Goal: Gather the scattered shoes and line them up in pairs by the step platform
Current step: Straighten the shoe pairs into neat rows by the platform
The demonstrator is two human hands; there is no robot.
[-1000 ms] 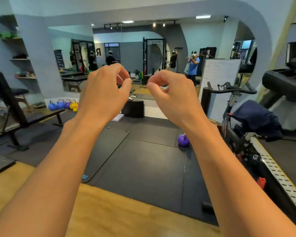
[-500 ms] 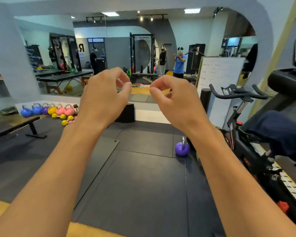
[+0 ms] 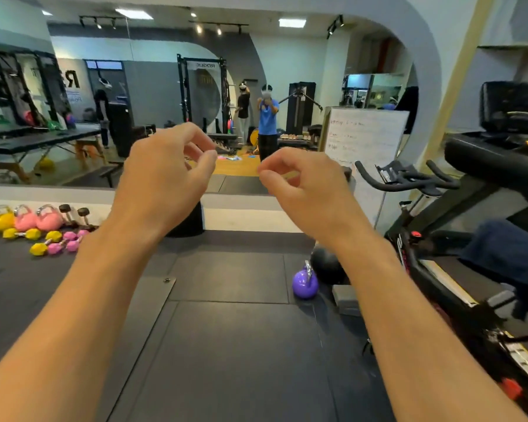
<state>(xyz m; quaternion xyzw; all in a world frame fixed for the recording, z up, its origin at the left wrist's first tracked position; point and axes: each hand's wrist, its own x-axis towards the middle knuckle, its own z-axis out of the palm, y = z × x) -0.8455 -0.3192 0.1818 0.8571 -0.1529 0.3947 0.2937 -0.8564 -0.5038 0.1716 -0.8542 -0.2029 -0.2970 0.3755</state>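
Left hand (image 3: 162, 184) and right hand (image 3: 311, 193) hang raised over the mat (image 3: 226, 345) (near, not touching), fingers curled on nothing.

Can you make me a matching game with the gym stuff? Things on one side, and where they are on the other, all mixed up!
Things:
1. purple kettlebell
2. pink kettlebells
3. whiteboard
4. exercise bike

Places:
A. far left, in a row
B. right side of the room
C. alone on the dark mat
D. upright, behind the bike's handlebars

Pairs: 1-C, 2-A, 3-D, 4-B.
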